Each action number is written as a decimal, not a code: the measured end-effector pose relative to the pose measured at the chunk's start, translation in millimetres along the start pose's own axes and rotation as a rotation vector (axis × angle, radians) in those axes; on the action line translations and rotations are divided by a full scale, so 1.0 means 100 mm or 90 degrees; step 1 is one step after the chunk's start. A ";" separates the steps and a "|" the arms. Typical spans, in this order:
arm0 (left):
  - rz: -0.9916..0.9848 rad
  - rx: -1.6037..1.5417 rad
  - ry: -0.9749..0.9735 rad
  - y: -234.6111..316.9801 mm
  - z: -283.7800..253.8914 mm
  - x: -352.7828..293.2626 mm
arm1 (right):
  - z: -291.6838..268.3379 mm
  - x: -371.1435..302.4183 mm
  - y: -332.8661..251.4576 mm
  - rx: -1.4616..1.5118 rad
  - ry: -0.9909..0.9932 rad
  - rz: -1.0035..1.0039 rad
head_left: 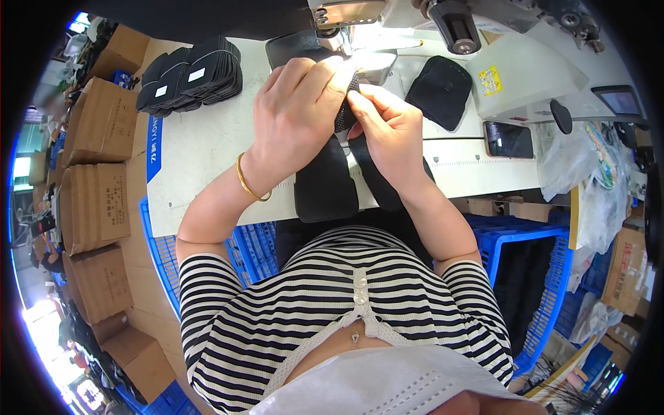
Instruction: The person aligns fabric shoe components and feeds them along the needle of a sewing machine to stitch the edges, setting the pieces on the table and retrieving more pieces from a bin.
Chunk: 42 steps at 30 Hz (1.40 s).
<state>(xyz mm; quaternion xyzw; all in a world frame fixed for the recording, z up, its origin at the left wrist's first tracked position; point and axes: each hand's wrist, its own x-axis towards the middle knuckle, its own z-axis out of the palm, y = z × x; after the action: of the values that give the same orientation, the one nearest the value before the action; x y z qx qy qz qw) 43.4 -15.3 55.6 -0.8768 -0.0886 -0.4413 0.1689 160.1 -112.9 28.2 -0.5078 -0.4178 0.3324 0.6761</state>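
Both hands meet just in front of the sewing machine's (335,40) lit needle area. Between them is a black mesh fabric piece (345,114), its edge folded upward. My left hand (297,104), with a gold bangle on the wrist, is closed on it from the left; its fingertips are washed out by the lamp. My right hand (389,131) pinches the same piece between thumb and fingers. Below the hands, a black padded panel (325,183) and another black panel (375,176) hang toward the table's front edge. Whether they join the mesh piece is hidden.
Bundled stacks of black panels (207,69) with white labels lie at the table's (207,152) left. A black panel pile (443,90) and a phone (508,140) lie right. Blue crates (529,238) stand below; cardboard boxes (97,200) line the left side.
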 end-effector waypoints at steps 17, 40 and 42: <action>-0.024 -0.049 0.014 -0.06 0.00 -0.04 | 0.02 0.06 0.02 -0.028 -0.029 -0.020; -0.490 -0.061 -0.347 -0.64 0.47 -0.51 | -0.78 -0.59 0.83 -0.692 0.058 -0.186; -0.562 -0.180 -0.474 0.00 0.06 -0.75 | -0.79 -0.62 0.83 -0.695 0.105 -0.248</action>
<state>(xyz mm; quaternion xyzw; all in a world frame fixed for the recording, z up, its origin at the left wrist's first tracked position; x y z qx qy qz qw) 3.6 -13.2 -8.0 -0.8668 -0.4384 -0.1401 -0.1917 203.2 -177.1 -77.0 -0.7206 -0.5604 -0.1019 0.3953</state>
